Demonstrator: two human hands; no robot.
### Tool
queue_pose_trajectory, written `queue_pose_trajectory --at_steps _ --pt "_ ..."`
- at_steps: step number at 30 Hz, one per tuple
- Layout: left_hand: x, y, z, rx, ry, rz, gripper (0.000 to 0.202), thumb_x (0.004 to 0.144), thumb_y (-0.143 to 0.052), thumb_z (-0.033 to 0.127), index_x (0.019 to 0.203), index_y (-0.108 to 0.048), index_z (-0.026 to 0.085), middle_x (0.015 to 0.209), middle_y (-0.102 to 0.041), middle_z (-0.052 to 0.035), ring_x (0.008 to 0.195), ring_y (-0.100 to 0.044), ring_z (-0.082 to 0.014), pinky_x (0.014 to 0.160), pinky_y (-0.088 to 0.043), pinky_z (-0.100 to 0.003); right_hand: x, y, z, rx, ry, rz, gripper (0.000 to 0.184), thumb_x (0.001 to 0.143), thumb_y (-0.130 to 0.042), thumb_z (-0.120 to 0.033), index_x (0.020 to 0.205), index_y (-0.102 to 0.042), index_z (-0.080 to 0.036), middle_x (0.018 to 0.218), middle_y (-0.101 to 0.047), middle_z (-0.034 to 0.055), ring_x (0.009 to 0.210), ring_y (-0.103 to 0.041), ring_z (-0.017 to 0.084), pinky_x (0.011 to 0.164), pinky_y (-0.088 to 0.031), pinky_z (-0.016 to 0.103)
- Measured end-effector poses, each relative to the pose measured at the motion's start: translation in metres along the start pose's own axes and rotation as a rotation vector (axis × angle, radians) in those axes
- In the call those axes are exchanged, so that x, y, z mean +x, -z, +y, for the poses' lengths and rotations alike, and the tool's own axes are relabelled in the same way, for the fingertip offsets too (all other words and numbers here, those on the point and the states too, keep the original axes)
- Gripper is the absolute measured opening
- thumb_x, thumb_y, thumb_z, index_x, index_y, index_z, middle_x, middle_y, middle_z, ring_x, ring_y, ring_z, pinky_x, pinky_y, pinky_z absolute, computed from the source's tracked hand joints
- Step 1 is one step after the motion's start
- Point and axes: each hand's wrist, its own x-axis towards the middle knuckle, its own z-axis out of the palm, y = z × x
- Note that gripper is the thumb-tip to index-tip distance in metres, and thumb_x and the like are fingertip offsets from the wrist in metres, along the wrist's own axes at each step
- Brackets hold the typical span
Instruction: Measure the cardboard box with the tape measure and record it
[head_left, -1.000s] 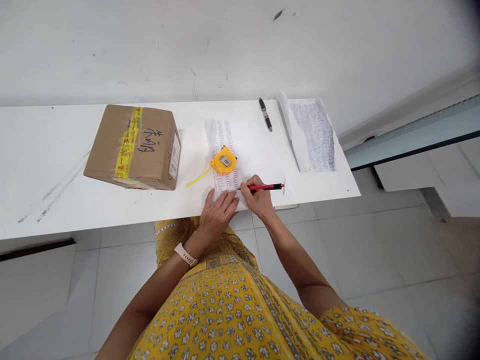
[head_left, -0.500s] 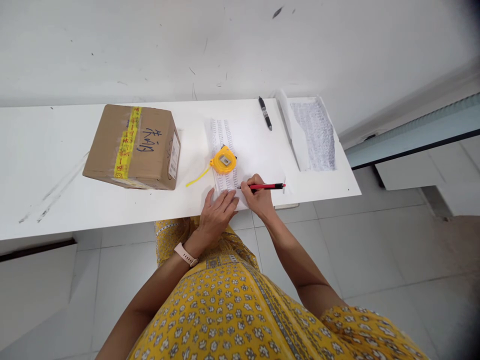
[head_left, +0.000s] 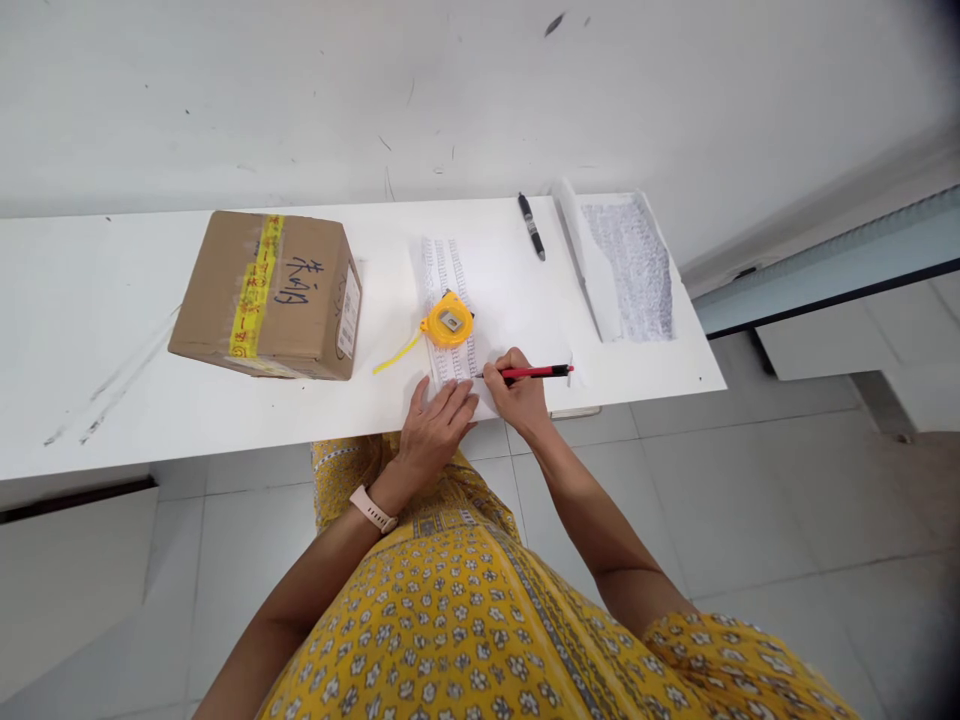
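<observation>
My right hand (head_left: 519, 392) is closed around a red and black pen (head_left: 536, 372), its tip down on a white sheet of paper (head_left: 502, 300). Columns of small handwritten marks run along the left part of this sheet. Flat on the sheet's near edge rests my left hand (head_left: 441, 418), fingers stretched out, just left of the pen tip. A yellow tape measure (head_left: 448, 320) lies on the written columns, beyond my fingers. A short length of its yellow blade sticks out to the left onto the table.
A taped cardboard box (head_left: 300, 300) stands on the white table (head_left: 90, 300) at left. A black pen (head_left: 532, 228) lies at the back, beside sheets covered in dense writing (head_left: 630, 270) at right. Behind the table rises a scuffed white wall (head_left: 300, 100).
The view has shifted very slightly. Both hands, the pen and the tape measure stay practically where they were.
</observation>
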Motion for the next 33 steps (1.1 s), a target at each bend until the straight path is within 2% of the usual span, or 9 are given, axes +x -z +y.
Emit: queue_pose_trajectory --at_steps 9,16,21,26,33 --pt "0.0001 0.0003 0.0003 0.012 0.003 -0.011 0.030 0.101 -0.054 0.026 0.129 -0.062 0.021 0.139 -0.065 -0.0105 0.130 -0.060 -0.0251 0.122 -0.030 -0.058 -0.0005 -0.0006 0.0004 -0.010 0.021 0.003 0.027 0.088 -0.057 -0.036 0.070 -0.040 -0.025 0.061 -0.039 -0.0054 0.058 -0.040 0.014 0.056 -0.035 0.028" --pt "0.0014 0.0017 0.0007 0.052 -0.029 0.037 0.028 0.101 -0.054 0.026 0.126 -0.063 0.019 0.136 -0.066 -0.0111 0.127 -0.062 -0.0252 0.122 -0.030 -0.057 -0.0005 0.0002 0.0000 -0.015 0.029 -0.009 0.027 0.088 -0.057 -0.032 0.069 -0.039 -0.025 0.061 -0.039 -0.0056 0.058 -0.040 0.013 0.056 -0.034 0.028" --pt "0.0015 0.0019 0.0008 0.039 -0.014 0.011 0.028 0.101 -0.054 0.026 0.127 -0.064 0.019 0.137 -0.066 -0.0116 0.128 -0.061 -0.0249 0.122 -0.028 -0.056 -0.0006 0.0005 0.0004 -0.025 0.023 0.015 0.026 0.089 -0.055 -0.034 0.070 -0.039 -0.025 0.062 -0.038 -0.0059 0.058 -0.039 0.013 0.056 -0.034 0.027" --pt "0.0019 0.0025 0.0009 0.058 -0.030 0.041 0.027 0.101 -0.054 0.026 0.125 -0.065 0.018 0.136 -0.066 -0.0113 0.126 -0.063 -0.0254 0.122 -0.029 -0.056 -0.0006 0.0007 -0.0003 -0.047 0.035 0.002 0.026 0.089 -0.054 -0.034 0.070 -0.039 -0.025 0.062 -0.039 -0.0058 0.058 -0.040 0.013 0.055 -0.034 0.027" --pt "0.0021 0.0026 0.0009 0.010 -0.002 0.007 0.028 0.100 -0.056 0.024 0.126 -0.065 0.020 0.137 -0.066 -0.0117 0.127 -0.062 -0.0263 0.121 -0.030 -0.057 -0.0009 -0.0002 0.0015 -0.053 0.031 0.028 0.026 0.089 -0.054 -0.033 0.070 -0.038 -0.025 0.063 -0.038 -0.0057 0.059 -0.040 0.013 0.057 -0.035 0.028"
